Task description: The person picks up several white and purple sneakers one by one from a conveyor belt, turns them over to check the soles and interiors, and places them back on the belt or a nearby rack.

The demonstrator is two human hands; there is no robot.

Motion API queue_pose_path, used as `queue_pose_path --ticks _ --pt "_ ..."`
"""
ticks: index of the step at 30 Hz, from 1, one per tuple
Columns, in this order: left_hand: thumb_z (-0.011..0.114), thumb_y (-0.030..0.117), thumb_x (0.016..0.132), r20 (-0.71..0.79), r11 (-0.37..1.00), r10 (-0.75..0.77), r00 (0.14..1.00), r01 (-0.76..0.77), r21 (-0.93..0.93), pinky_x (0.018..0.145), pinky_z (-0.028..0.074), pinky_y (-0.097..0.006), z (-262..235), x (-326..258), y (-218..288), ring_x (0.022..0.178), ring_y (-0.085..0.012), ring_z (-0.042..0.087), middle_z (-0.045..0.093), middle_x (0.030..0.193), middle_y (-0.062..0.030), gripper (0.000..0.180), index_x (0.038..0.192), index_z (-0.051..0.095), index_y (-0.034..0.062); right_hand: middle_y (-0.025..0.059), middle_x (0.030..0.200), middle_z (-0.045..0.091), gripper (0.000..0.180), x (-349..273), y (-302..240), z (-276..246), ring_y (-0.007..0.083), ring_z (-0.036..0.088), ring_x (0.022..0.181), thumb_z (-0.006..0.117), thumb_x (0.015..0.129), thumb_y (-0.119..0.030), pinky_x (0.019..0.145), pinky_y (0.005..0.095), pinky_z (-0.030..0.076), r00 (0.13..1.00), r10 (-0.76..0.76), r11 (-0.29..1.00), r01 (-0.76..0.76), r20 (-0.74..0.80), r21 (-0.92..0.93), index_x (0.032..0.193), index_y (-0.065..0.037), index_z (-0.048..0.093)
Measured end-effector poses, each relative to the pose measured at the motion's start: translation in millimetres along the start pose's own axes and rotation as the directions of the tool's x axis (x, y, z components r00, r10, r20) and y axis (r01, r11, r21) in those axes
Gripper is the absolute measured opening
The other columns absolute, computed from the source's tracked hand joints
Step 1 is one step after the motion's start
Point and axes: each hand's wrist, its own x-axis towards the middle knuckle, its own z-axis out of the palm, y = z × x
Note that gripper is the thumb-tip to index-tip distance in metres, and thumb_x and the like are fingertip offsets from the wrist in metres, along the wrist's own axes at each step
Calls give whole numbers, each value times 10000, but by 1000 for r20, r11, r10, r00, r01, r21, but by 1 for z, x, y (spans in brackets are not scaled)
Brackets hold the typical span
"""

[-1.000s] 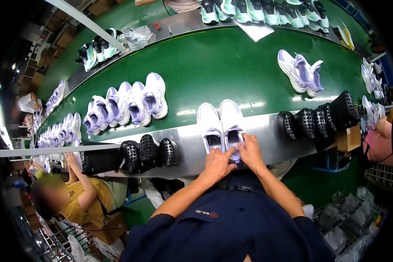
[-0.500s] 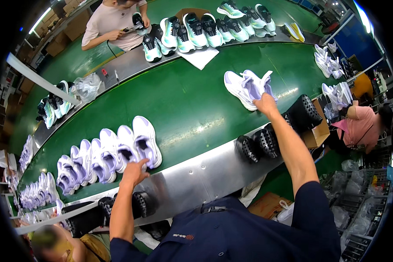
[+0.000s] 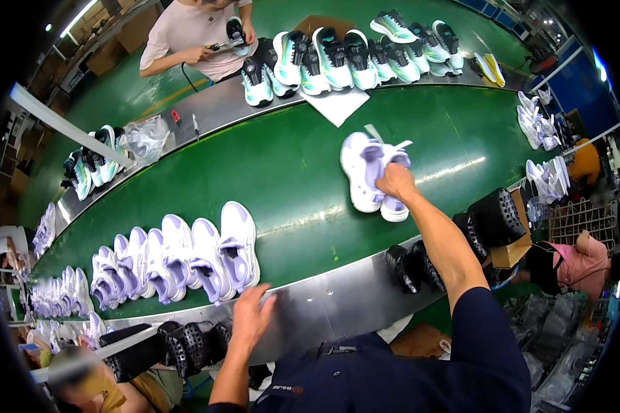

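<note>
At six o'clock, the left hand [image 3: 251,318] is hovering spread and empty over the steel ledge [image 3: 337,303]. Toward one o'clock, the right hand [image 3: 395,182] is gripping the white-and-lilac sneaker pair [image 3: 365,172] on the green belt [image 3: 289,165]; they look light and soft-topped, best pinched at the collars.

Brown cardboard box [image 3: 508,253] by belt's right edge; clear plastic bag [image 3: 147,138] upper left.

Right hand [image 3: 395,182] on white-lilac sneakers [image 3: 365,171]

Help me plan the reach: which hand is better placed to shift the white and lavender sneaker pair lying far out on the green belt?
Right. The right hand already rests on the sneaker pair; the left hand is open near the steel rim.
</note>
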Motion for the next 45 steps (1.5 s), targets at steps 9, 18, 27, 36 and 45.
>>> queue_pose_path --ticks 9,18,27,36,45 --pt "695 344 908 -85 894 47 995 -80 -441 896 504 -395 38 104 79 1093 -308 635 657 1202 -202 696 1444 424 -7 241 933 719 334 -179 -90 -3 380 709 895 678 729 -245 799 456 572 867 -326 937 349 378 8 897 41 719" --pt "751 203 739 290 948 -69 955 153 -280 929 498 -376 24 18 20 1082 -292 619 618 1213 -201 745 1408 474 28 252 951 674 290 -338 -33 81 406 674 873 638 903 -242 774 459 546 881 -456 791 466 -125 396 968 41 631" --pt "790 259 767 108 767 383 917 -382 516 801 443 -459 77 6 93 906 -340 600 666 941 -173 426 1069 637 0 264 1138 617 569 -256 249 -19 443 613 1059 629 924 -442 886 498 505 808 226 967 -253 -545 26 1224 37 568" --pt "703 140 838 17 823 433 901 -403 399 740 453 -479 114 9 68 820 -368 584 633 799 -190 174 852 602 -1 179 1057 660 522 -208 282 -12 359 665 1010 637 902 -516 794 488 559 888 154 931 -276 -433 -237 1054 -18 598" --pt "650 226 920 93 909 361 928 -372 188 703 452 -526 113 22 52 772 -459 582 612 781 -268 292 800 590 -34 216 797 657 405 -368 129 -72 424 653 743 720 874 -379 673 487 520 945 -182 955 237 -273 181 912 11 622"
